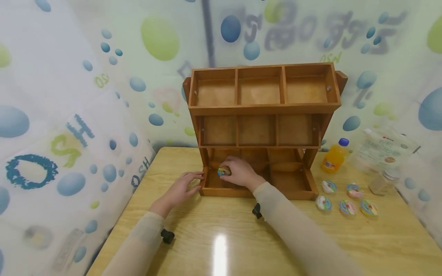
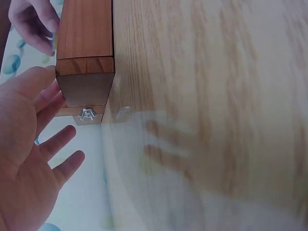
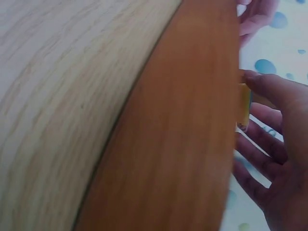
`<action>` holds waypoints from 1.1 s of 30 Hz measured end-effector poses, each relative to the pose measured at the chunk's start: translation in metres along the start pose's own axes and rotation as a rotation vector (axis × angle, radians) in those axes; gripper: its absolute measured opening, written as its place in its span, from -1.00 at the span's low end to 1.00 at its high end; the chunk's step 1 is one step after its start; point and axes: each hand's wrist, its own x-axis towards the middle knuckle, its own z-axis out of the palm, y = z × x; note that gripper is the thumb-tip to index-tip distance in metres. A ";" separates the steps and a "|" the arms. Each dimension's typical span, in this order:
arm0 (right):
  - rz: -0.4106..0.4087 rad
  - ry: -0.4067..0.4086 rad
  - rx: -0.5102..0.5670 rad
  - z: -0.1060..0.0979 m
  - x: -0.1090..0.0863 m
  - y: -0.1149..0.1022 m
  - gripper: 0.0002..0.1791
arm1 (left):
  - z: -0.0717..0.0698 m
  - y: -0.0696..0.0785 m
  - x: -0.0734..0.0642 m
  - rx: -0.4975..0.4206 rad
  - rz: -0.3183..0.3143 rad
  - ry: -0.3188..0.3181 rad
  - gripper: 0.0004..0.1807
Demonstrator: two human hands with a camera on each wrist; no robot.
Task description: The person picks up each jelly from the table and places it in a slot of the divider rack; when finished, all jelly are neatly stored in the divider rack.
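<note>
My right hand (image 1: 242,173) pinches a small cup with a colourful printed lid (image 1: 223,171) between thumb and fingers. It is over the lower left compartment of a three-tier wooden shelf (image 1: 262,110). From the right wrist view, the cup's yellow side (image 3: 244,107) shows past the shelf's front board (image 3: 178,125). My left hand (image 1: 180,189) is at the left end of the bottom tier, fingertips right at its corner. In the left wrist view its fingers (image 2: 57,143) are spread and loosely extended beside the wood.
Several similar lidded cups (image 1: 347,207) sit on the table (image 1: 193,237) right of the shelf. Behind them are an orange drink bottle (image 1: 333,158), a clear jar (image 1: 384,182) and a plastic bag (image 1: 386,149). A patterned sheet (image 1: 114,96) surrounds the table's back and left.
</note>
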 end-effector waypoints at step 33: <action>0.056 -0.077 0.068 0.033 0.016 -0.002 -0.41 | 0.002 0.002 0.000 -0.009 -0.018 0.001 -0.62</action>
